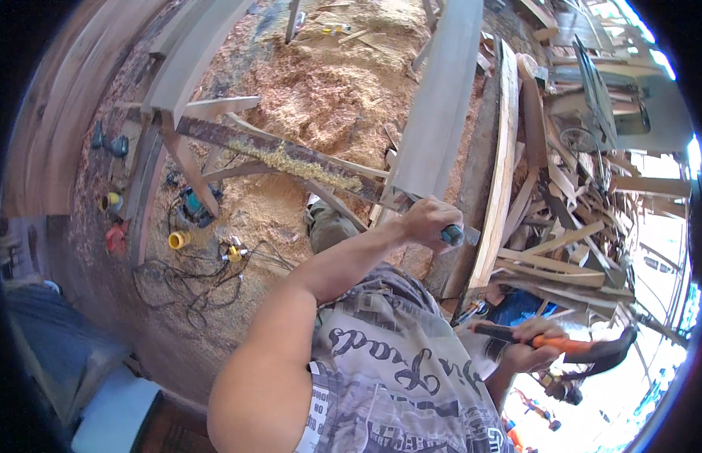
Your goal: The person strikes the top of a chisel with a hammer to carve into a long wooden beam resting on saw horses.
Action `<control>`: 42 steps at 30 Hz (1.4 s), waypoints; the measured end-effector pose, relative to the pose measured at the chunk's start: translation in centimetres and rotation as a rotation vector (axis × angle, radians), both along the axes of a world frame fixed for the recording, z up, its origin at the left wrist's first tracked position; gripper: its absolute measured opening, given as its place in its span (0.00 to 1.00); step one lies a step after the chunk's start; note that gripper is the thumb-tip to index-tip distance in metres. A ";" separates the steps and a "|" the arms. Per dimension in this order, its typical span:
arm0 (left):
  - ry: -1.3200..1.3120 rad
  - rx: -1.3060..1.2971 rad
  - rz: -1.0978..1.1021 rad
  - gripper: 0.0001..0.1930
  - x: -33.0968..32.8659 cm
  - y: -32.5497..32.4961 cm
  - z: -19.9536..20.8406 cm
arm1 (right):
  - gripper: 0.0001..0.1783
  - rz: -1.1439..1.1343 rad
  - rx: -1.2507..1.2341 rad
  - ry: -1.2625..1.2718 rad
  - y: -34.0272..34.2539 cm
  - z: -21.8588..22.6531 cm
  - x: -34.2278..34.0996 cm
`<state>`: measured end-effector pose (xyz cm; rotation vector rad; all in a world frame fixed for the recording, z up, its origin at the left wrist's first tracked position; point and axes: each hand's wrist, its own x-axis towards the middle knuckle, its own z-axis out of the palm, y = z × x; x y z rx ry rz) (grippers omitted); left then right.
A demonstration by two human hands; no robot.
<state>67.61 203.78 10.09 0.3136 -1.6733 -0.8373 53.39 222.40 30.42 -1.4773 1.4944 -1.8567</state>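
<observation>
The left hand (428, 221) is closed around a green-ended tool (452, 235) at the near end of the grey beam (440, 106), and the right hand (536, 340) grips an orange-and-black tool (573, 346), its kind unclear to me, so a slipping left grip could scratch the beam.

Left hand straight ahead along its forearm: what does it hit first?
Probably the near end of the grey wooden beam, just beside the left hand; depth is unclear, so it could slip past.
</observation>
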 end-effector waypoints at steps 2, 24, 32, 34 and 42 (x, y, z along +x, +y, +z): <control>0.047 0.031 0.000 0.07 -0.5 -0.3 0.0 | 0.23 0.274 0.263 0.135 1.6 -5.5 -3.7; -0.078 0.199 0.149 0.12 -0.9 -2.2 0.7 | 0.19 0.096 0.258 0.505 -4.5 1.0 -6.3; -0.067 0.283 0.048 0.11 -1.3 -1.0 0.2 | 0.13 0.075 0.924 0.643 -6.5 -5.5 2.0; -0.023 0.291 0.064 0.10 -0.9 -2.7 0.3 | 0.16 0.028 0.650 0.644 -6.6 -4.2 -1.6; -0.192 0.275 0.062 0.07 -1.6 -2.9 0.8 | 0.18 0.081 0.592 0.455 -6.0 -3.4 -1.2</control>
